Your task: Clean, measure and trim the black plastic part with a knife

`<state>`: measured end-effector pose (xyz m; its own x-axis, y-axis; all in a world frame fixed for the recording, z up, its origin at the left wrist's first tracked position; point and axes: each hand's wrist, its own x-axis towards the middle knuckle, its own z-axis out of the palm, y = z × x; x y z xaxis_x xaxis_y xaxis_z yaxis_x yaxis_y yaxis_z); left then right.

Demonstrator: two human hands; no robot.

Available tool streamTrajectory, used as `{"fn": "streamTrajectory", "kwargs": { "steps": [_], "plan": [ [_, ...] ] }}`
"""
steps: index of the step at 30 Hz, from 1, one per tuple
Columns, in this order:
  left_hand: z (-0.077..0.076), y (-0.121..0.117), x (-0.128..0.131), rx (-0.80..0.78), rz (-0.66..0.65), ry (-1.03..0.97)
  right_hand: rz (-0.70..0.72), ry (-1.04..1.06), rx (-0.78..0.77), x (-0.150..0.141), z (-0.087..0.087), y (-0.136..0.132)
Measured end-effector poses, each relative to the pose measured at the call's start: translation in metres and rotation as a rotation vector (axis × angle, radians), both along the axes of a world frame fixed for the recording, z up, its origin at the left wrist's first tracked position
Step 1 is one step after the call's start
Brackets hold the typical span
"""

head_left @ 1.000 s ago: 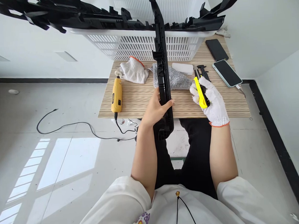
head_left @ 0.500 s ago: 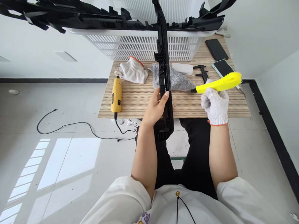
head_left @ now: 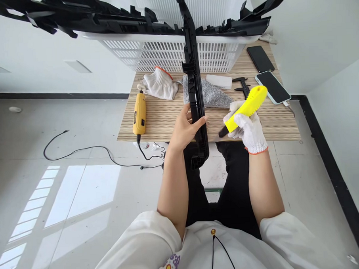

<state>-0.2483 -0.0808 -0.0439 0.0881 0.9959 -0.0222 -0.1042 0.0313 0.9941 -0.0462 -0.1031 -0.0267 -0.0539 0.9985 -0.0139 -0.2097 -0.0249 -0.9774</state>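
Note:
My bare left hand [head_left: 185, 128] is wrapped round the lower part of a long black plastic trim piece [head_left: 194, 84], which stands lengthwise in front of me. Its lower end hangs past the table edge over my legs. My right hand [head_left: 247, 127], in a white knitted glove with an orange cuff edge, is closed round the handle of a yellow utility knife [head_left: 249, 104]. The knife's dark front end points down and left, apart from the trim piece; its blade is hard to make out. Behind the trim piece lies a grey cloth [head_left: 215, 94].
A white slatted basket [head_left: 161, 52] stands at the back with black plastic parts [head_left: 115, 24] across its rim. On the wood-grain table [head_left: 163, 119] lie a yellow corded rotary tool [head_left: 139, 114], a white glove [head_left: 161, 84], calipers [head_left: 243, 86], a white block [head_left: 219, 81] and two phones [head_left: 261, 58].
My right hand has moved left and toward me, turning the knife so its front end points down and left. The trim piece's top has tipped slightly left; my left thumb has shifted across it.

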Motion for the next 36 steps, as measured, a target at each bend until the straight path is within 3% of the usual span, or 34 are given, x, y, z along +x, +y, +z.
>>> {"fn": "streamTrajectory", "kwargs": {
  "steps": [5, 10, 14, 18, 23, 36],
  "plan": [
    [0.0, 0.002, 0.001, -0.042, 0.028, -0.051, 0.118, -0.031, -0.017, -0.011, -0.001, -0.002],
    [0.002, 0.002, 0.002, -0.038, 0.061, -0.033, 0.031, -0.016, 0.132, -0.015, -0.005, 0.0],
    [0.004, 0.002, 0.001, -0.044, 0.061, -0.046, 0.068, -0.049, 0.134, -0.014, -0.005, -0.001],
    [0.005, 0.001, 0.001, -0.023, 0.07, -0.048, -0.046, -0.065, 0.197, -0.014, -0.003, -0.003],
    [0.005, 0.002, 0.001, -0.02, 0.075, -0.036, 0.034, -0.008, 0.219, -0.014, -0.001, -0.005],
    [0.004, 0.002, -0.001, -0.019, 0.061, -0.028, 0.05, -0.008, 0.315, -0.014, -0.007, 0.001]
  ]
}}
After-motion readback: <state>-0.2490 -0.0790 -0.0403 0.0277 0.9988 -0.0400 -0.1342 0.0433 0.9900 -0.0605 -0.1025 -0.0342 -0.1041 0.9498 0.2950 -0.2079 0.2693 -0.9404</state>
